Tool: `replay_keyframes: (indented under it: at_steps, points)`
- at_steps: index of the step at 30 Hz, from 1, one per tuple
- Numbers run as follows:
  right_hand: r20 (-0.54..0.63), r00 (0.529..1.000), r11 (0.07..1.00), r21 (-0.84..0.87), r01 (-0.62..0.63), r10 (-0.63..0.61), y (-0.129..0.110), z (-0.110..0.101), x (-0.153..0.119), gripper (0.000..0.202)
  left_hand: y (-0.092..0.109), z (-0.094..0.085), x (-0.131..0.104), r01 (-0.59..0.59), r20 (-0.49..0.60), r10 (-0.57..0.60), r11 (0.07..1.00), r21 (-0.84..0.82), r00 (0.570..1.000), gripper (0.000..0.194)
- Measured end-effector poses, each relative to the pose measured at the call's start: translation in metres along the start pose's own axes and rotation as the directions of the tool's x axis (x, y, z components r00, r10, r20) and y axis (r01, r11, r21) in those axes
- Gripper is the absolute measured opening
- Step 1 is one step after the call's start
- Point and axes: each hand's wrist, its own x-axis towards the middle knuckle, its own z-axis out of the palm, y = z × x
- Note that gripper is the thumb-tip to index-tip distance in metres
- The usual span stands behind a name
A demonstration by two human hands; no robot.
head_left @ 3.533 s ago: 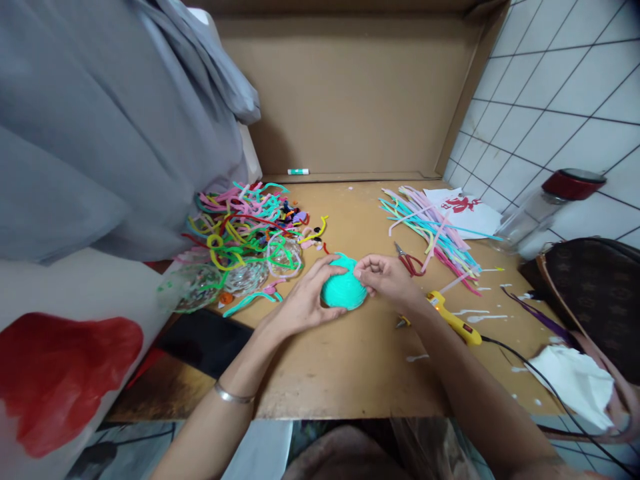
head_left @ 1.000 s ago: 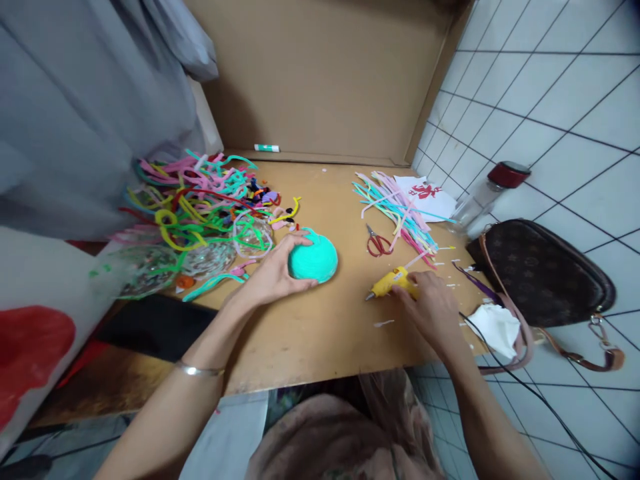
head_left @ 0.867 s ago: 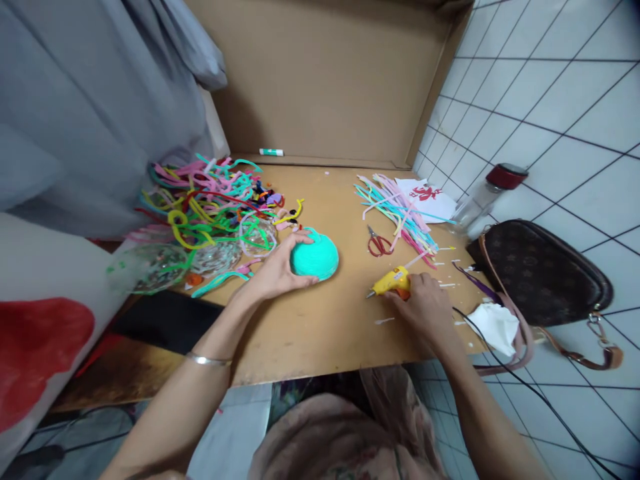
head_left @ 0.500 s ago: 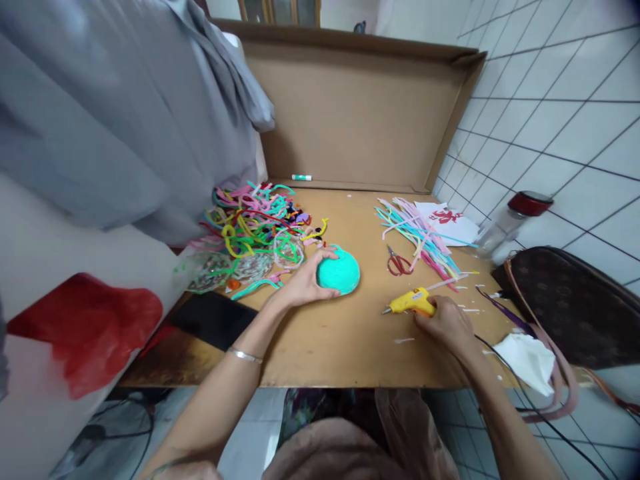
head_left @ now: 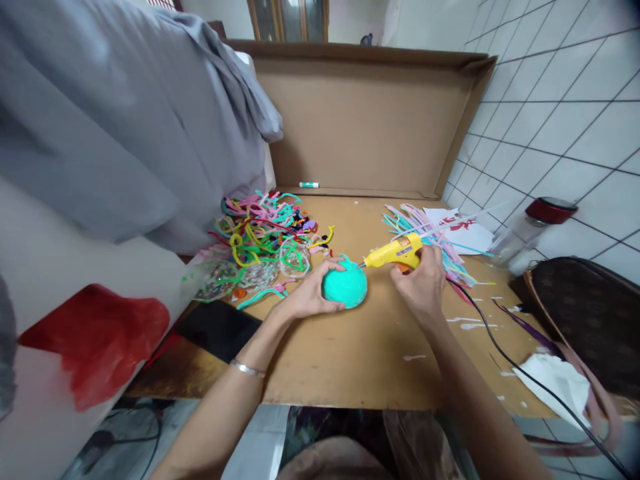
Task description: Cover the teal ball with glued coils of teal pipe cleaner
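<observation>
My left hand [head_left: 313, 291] grips a round turquoise ball [head_left: 345, 285] from its left side, thumb near the front and fingers at the back. The ball looks wound or covered in fuzzy strands, with a small loop at its top. My right hand [head_left: 421, 283] is wrapped round the handle of a yellow hot glue gun [head_left: 395, 253]. Its nozzle points left and is at the ball's upper right edge; whether it touches I cannot tell. A pale glue stick [head_left: 453, 223] sticks out of the gun's back.
Left lies a heap of colourful pipe cleaners [head_left: 260, 230] beside a black flat slab [head_left: 219, 329]. Straight pipe cleaners [head_left: 425, 223], a jar [head_left: 530, 230], a brown bag [head_left: 585, 320] and a white tissue [head_left: 553, 383] are on the right. The gun's black cable [head_left: 493, 337] trails right. A cardboard panel [head_left: 360, 123] stands behind.
My right hand has lifted the glue gun off the tabletop area and brought it up and left to the ball. My left hand still holds the ball. The view has shifted slightly.
</observation>
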Motion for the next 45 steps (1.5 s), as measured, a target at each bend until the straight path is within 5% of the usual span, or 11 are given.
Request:
replay_keyframes:
  at_steps: [4, 12, 45]
  points:
    - [-0.03, 1.0, 1.0, 0.017, -0.003, 0.003, 0.006, 0.018, 0.004, 0.029, 0.001, -0.001, -0.001, 0.001, 0.015, -0.001, 1.0, -0.001, 1.0, 0.07]
    - [-0.045, 0.995, 0.995, 0.043, -0.086, 0.088, 0.024, 0.015, -0.004, 0.025, 0.002, 0.0, 0.0, -0.076, 0.034, 0.073, 0.993, 0.087, 0.997, 0.067]
    - [0.04, 0.997, 0.992, 0.11, -0.066, 0.062, 0.009, 0.019, -0.013, 0.021, -0.002, 0.002, 0.0, -0.072, 0.02, 0.072, 0.997, 0.001, 0.997, 0.066]
